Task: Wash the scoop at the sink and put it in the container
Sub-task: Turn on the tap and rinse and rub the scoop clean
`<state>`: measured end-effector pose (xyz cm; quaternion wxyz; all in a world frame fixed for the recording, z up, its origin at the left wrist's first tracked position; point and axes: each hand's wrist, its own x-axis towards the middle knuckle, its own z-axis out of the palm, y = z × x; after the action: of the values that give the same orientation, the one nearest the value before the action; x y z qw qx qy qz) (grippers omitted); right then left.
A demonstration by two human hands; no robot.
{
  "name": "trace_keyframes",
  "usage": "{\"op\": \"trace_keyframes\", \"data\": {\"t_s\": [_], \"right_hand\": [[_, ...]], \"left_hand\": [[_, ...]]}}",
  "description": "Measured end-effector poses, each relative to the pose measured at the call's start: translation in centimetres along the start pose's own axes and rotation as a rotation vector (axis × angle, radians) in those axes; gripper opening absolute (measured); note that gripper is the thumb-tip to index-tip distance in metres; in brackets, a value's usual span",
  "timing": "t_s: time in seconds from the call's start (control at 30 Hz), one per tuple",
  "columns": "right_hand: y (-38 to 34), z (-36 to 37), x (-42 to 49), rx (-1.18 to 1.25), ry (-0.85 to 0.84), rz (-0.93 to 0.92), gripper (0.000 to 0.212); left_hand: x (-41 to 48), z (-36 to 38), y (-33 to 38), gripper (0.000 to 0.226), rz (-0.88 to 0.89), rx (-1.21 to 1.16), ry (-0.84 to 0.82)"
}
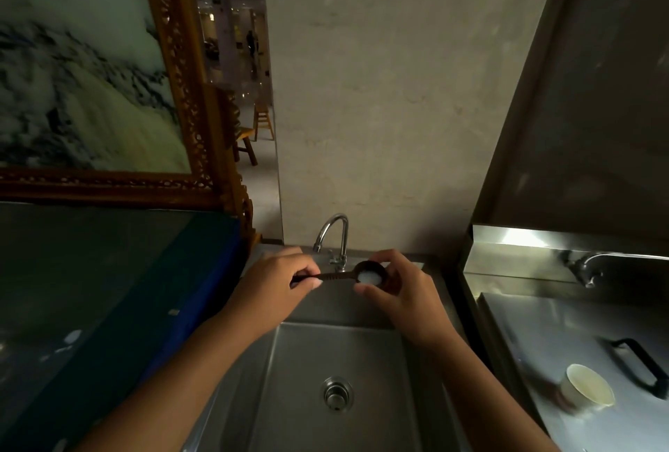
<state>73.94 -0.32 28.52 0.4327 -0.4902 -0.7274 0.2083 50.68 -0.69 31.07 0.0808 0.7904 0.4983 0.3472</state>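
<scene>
A dark brown scoop is held level above the steel sink, just in front of the chrome faucet. Its bowl holds something white. My left hand pinches the end of the thin handle. My right hand cups the bowl from the right, fingers around its rim. No water runs from the faucet. A pale paper cup, possibly the container, stands on the steel counter to the right.
The sink drain lies below my hands. A second tap and a black handle are on the right steel counter. A dark blue-edged surface and a carved wooden frame stand left.
</scene>
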Motion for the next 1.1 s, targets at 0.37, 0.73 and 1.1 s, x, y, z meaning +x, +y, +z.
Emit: {"op": "trace_keyframes", "data": {"t_s": [0.37,0.73,1.1], "right_hand": [[1.5,3.2,3.0,0.024,0.004,0.051,0.035],[6.8,10.8,10.9,-0.070,-0.072,0.180,0.040],[13.5,17.0,13.3,-0.097,-0.181,0.294,0.043]], "left_hand": [[2.6,0.5,-3.7,0.011,-0.026,0.001,-0.078],[9.7,5.8,-14.1,0.014,-0.065,-0.098,-0.211],[11.8,12.9,-21.7,0.010,-0.153,-0.179,-0.358]]}}
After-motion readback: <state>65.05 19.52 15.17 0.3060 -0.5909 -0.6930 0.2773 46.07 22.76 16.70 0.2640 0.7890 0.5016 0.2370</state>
